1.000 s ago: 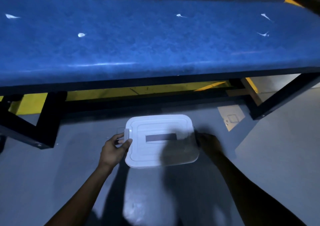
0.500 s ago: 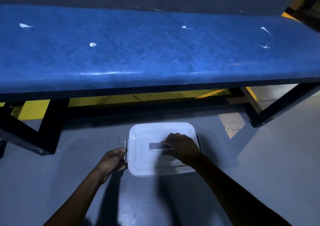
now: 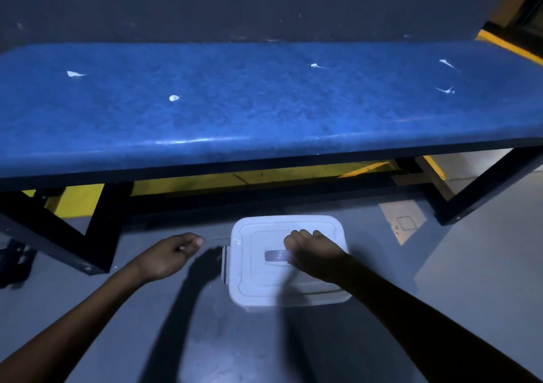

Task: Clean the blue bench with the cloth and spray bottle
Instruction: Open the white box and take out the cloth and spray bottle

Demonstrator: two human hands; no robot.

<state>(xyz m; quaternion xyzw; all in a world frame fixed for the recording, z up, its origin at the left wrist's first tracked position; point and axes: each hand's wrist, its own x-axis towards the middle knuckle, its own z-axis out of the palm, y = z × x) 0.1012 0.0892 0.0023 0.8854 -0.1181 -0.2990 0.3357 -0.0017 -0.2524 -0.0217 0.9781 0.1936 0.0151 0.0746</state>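
Note:
The blue bench (image 3: 264,118) spans the view, its padded top marked with several white smears such as one blob (image 3: 174,97). On the grey floor in front of it stands a white lidded plastic box (image 3: 255,282). My right hand (image 3: 311,254) rests on the lid, fingers curled around the lid's grey handle (image 3: 276,256). My left hand (image 3: 170,253) hovers just left of the box, apart from its side latch (image 3: 225,262), fingers loosely curled and holding nothing. No cloth or spray bottle is visible.
Black metal bench legs (image 3: 100,229) stand at the left and at the right (image 3: 482,188). A yellow strip (image 3: 205,181) runs behind under the bench. A pale floor plate (image 3: 402,221) lies right of the box. Dark wall behind.
My right hand moved from the box's right side onto the lid handle. My left hand let go of the left latch and drew away to the left. The view tilted up.

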